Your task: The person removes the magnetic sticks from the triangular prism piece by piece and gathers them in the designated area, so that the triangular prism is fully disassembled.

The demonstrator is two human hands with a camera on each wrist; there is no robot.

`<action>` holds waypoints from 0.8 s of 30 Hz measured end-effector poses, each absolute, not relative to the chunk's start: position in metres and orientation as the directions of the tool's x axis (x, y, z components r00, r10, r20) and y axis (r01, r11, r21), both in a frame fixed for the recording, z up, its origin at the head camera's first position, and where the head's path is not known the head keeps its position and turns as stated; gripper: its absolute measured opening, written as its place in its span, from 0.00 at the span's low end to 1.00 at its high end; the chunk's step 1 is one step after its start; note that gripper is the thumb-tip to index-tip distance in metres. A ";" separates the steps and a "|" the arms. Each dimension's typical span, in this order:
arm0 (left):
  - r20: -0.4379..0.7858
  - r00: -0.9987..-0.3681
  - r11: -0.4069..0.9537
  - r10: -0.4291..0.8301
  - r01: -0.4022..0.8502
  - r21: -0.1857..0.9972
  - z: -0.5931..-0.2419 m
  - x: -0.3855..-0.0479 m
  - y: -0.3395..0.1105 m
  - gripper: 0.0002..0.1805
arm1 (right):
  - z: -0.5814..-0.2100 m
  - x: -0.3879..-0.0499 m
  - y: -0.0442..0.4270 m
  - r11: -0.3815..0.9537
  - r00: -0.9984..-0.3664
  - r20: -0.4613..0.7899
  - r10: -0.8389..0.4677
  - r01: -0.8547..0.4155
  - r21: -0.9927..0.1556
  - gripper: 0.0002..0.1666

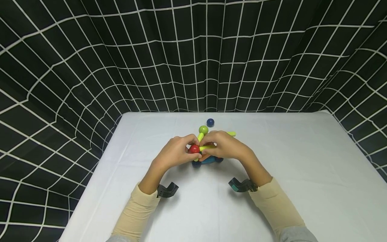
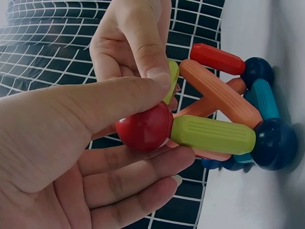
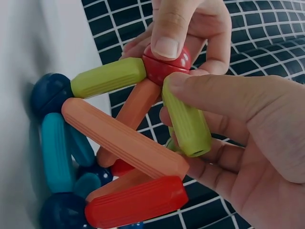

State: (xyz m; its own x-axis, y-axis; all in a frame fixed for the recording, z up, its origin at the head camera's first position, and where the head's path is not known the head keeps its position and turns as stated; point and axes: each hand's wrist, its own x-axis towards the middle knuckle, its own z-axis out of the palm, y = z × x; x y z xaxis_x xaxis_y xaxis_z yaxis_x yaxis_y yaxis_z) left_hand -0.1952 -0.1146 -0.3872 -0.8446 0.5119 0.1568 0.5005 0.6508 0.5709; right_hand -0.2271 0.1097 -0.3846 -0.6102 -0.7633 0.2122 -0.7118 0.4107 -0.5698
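My left hand [image 1: 173, 153] pinches a red ball [image 2: 145, 128] between thumb and fingers. With thumb and fingertips, my right hand [image 1: 225, 144] grips a short yellow-green rod [image 3: 187, 119] whose end meets the red ball. Below the ball, another yellow-green rod [image 2: 213, 135] joins it to a dark blue ball [image 2: 274, 144] on the table. An orange rod [image 3: 136, 105] also runs to the red ball. The frame's base has teal rods [image 3: 57, 151] between blue balls, with a long orange rod [image 3: 125, 136] and a red rod [image 3: 138, 201] slanting up from them.
Beyond the hands, a light green ball [image 1: 203, 130] tops another yellow-green rod [image 1: 200, 136]. A loose-looking dark blue ball [image 1: 210, 122] lies near the back of the white table [image 1: 287, 168]. A yellow-green piece [image 1: 231, 133] shows behind the right hand. Black gridded curtains [image 1: 181, 57] surround the table.
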 end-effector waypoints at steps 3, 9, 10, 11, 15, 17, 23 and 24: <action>0.154 -0.845 0.650 0.512 0.498 0.573 -0.386 -0.195 -0.115 0.17 | -0.384 -0.227 0.111 0.397 -0.594 0.220 -0.774 -0.725 -0.562 0.10; 0.159 -0.846 0.653 0.509 0.499 0.570 -0.387 -0.195 -0.115 0.17 | -0.382 -0.226 0.112 0.394 -0.600 0.225 -0.768 -0.719 -0.573 0.11; 0.159 -0.847 0.653 0.508 0.499 0.570 -0.387 -0.196 -0.115 0.17 | -0.381 -0.226 0.113 0.393 -0.602 0.232 -0.764 -0.720 -0.572 0.11; 0.158 -0.847 0.654 0.507 0.498 0.569 -0.388 -0.196 -0.115 0.17 | -0.381 -0.226 0.113 0.392 -0.604 0.241 -0.760 -0.721 -0.571 0.11; 0.155 -0.849 0.659 0.506 0.496 0.565 -0.388 -0.196 -0.114 0.17 | -0.381 -0.227 0.115 0.393 -0.616 0.271 -0.740 -0.722 -0.570 0.11; 0.152 -0.850 0.662 0.505 0.494 0.563 -0.388 -0.196 -0.114 0.17 | -0.381 -0.228 0.116 0.402 -0.631 0.268 -0.728 -0.709 -0.580 0.11; 0.130 -0.859 0.673 0.496 0.474 0.567 -0.387 -0.196 -0.113 0.16 | -0.377 -0.231 0.125 0.461 -0.712 0.229 -0.663 -0.630 -0.625 0.14; 0.125 -0.861 0.675 0.494 0.470 0.569 -0.386 -0.195 -0.113 0.16 | -0.377 -0.232 0.127 0.473 -0.728 0.221 -0.649 -0.613 -0.633 0.15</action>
